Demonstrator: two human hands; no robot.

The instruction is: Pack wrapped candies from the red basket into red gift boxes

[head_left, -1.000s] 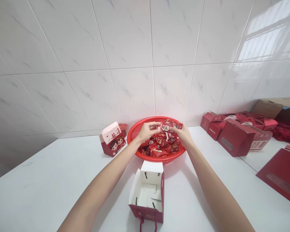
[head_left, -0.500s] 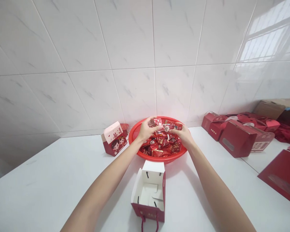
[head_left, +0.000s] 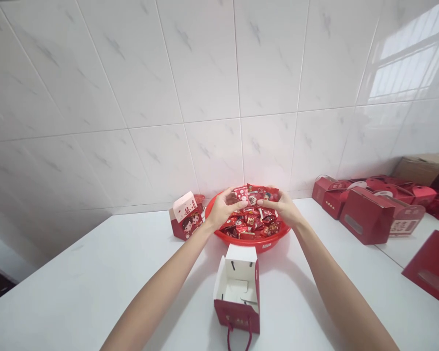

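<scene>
Packets [head_left: 252, 194] sit narrowly pinched in left hand [head_left: 221, 210] and right hand [head_left: 285, 208].

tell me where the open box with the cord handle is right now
In the head view, the open box stands low, just right of centre, on the white table, at the near side of the red basket.

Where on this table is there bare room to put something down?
The widest bare patch of the white table lies left of the left forearm, nearer than the pink-topped box. Another lies between the right forearm and the red boxes. The middle is crowded: left hand and right hand at the red basket, open box just in front.
</scene>
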